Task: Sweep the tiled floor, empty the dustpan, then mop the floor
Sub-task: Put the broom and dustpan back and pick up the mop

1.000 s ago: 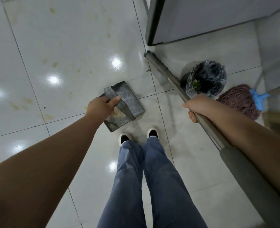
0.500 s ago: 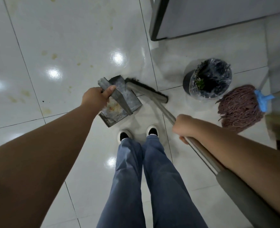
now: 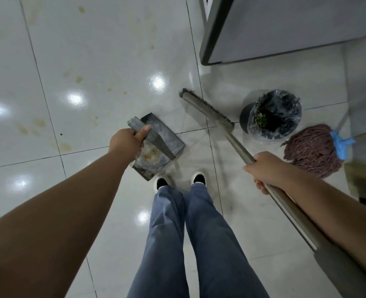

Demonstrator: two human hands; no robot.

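My left hand (image 3: 127, 143) grips the flat handle of a grey metal dustpan (image 3: 158, 147), held just above the white tiled floor (image 3: 91, 61) in front of my shoes. The pan's inside shows rusty stains. My right hand (image 3: 263, 168) grips the metal pole of a push broom (image 3: 208, 110), whose long brush head lies on the floor between the dustpan and a black bin. A reddish-brown string mop (image 3: 313, 149) with a blue collar rests on the floor to the right.
A black bin (image 3: 272, 115) lined with clear plastic holds some waste. A grey cabinet (image 3: 285, 24) stands at the back right. Yellowish stains (image 3: 40, 125) and a dark speck (image 3: 61, 134) mark the tiles on the left. My legs (image 3: 177, 233) fill the lower middle.
The broom head has swung away from the dustpan to the right, toward the bin. My right hand moved right with the pole. The dustpan stayed nearly in place.
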